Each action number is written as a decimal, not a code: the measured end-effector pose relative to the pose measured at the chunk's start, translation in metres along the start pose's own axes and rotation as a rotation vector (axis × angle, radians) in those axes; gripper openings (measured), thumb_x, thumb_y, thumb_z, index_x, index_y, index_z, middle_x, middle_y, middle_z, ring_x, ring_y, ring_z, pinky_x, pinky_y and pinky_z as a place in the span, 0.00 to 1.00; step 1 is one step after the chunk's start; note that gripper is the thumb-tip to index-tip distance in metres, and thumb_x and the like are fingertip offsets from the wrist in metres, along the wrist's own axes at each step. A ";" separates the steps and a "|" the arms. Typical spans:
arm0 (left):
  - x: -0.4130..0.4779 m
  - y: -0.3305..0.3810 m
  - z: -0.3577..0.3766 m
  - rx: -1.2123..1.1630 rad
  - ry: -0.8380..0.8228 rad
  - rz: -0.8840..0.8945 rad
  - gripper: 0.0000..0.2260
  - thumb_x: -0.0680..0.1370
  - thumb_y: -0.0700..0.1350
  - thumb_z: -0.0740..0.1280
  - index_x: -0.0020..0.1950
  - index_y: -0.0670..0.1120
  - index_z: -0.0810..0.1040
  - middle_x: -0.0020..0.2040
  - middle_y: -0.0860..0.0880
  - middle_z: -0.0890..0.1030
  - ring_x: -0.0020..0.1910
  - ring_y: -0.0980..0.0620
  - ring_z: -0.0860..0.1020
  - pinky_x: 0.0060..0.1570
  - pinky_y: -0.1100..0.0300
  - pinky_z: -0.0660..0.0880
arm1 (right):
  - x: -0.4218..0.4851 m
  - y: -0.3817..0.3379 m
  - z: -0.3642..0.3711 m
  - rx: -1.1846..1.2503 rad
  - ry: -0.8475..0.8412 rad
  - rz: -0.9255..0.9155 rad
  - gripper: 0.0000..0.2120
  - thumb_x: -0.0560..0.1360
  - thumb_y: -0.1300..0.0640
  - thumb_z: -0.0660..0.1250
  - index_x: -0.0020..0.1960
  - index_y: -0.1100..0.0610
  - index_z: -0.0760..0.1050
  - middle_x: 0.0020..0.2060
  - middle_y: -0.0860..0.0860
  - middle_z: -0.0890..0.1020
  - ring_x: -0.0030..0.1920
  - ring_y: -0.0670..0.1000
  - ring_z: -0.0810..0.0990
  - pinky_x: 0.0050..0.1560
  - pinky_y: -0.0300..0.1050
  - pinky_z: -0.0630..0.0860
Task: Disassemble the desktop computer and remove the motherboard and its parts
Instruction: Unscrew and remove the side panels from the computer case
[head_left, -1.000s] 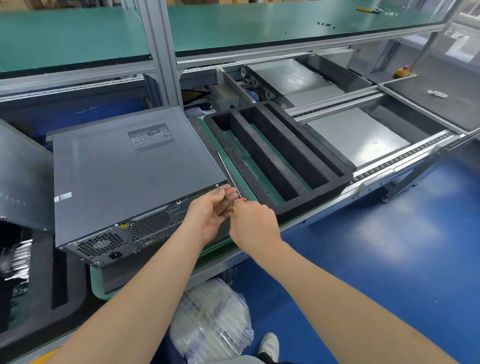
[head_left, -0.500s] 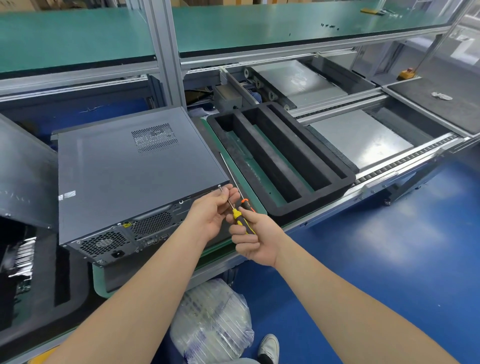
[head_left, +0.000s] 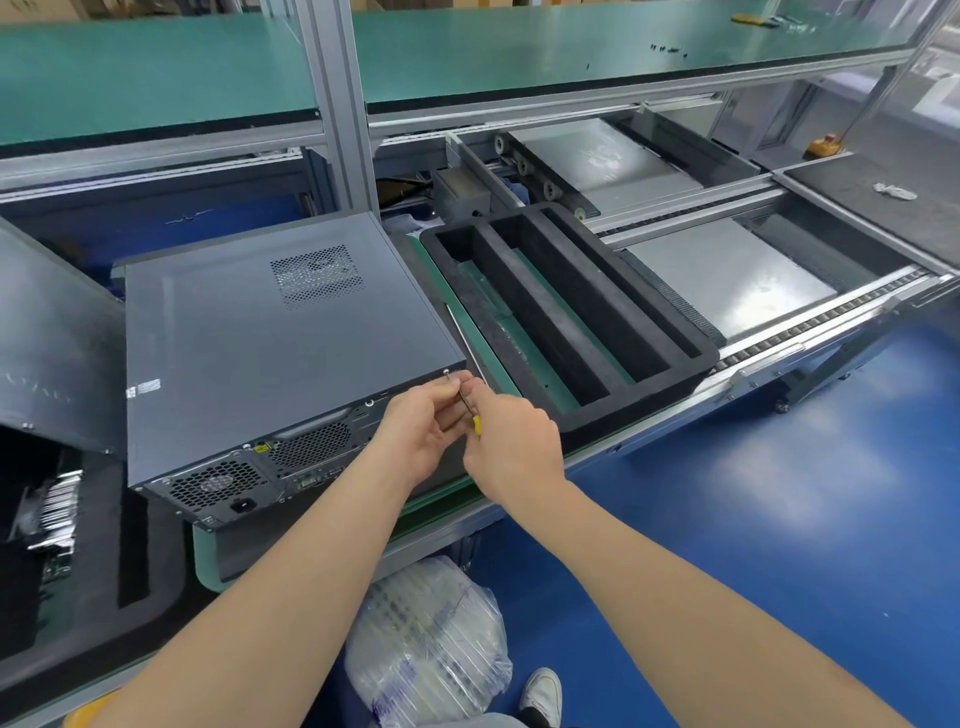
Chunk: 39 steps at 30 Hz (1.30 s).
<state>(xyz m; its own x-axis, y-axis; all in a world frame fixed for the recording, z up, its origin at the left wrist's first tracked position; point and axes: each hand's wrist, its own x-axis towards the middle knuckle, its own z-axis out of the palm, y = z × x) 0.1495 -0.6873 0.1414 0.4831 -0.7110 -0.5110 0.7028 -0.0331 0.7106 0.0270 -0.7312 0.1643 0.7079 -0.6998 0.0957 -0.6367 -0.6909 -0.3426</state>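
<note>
The desktop computer (head_left: 280, 353) lies flat on the green-matted workbench (head_left: 498, 364), its grey side panel up and its rear face (fan grilles, power socket, ports) turned toward the person. Both hands meet at the rear's upper right corner, where a small screw (head_left: 445, 372) sits at the panel edge. The right hand (head_left: 511, 447) wraps round the yellow handle of a screwdriver (head_left: 475, 423), knuckles up, and the shaft slants up and left toward the screw. The left hand (head_left: 421, 431) is curled beside it, fingertips pinching the shaft just below the tip. Whether the tip is seated in the screw head cannot be told.

Just right of the computer, a black foam tray (head_left: 566, 322) with three long slots rests on the same bench. At the far left a loose grey metal panel (head_left: 52, 338) lies tilted — its near edge is lower than its far one. Below the bench edge, a clear plastic bag (head_left: 431, 639) sits on the blue floor (head_left: 779, 493) beside a white shoe (head_left: 543, 693).
</note>
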 end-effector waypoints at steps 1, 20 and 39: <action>0.000 0.000 0.000 0.002 0.010 0.002 0.09 0.82 0.39 0.67 0.60 0.41 0.83 0.54 0.44 0.87 0.51 0.48 0.86 0.49 0.54 0.81 | 0.000 0.000 0.003 -0.098 0.030 -0.048 0.21 0.76 0.54 0.72 0.66 0.48 0.71 0.46 0.49 0.83 0.43 0.56 0.84 0.39 0.47 0.77; 0.002 0.001 0.004 -0.013 0.011 0.009 0.08 0.83 0.35 0.66 0.60 0.38 0.82 0.48 0.44 0.88 0.39 0.52 0.86 0.31 0.62 0.79 | -0.008 0.035 0.010 2.059 -0.897 0.698 0.17 0.84 0.46 0.59 0.51 0.61 0.75 0.28 0.51 0.74 0.17 0.43 0.64 0.17 0.34 0.55; -0.001 -0.002 0.006 -0.054 0.040 0.019 0.10 0.79 0.35 0.71 0.60 0.38 0.83 0.51 0.43 0.88 0.49 0.49 0.87 0.42 0.59 0.84 | -0.001 0.014 0.011 -0.143 0.190 -0.113 0.22 0.73 0.56 0.75 0.64 0.48 0.74 0.43 0.48 0.82 0.35 0.56 0.82 0.33 0.42 0.66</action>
<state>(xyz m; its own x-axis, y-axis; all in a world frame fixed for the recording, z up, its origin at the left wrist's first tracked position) 0.1449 -0.6907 0.1431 0.5158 -0.6828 -0.5174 0.7200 0.0183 0.6937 0.0207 -0.7383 0.1494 0.7153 -0.6293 0.3038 -0.6034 -0.7755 -0.1857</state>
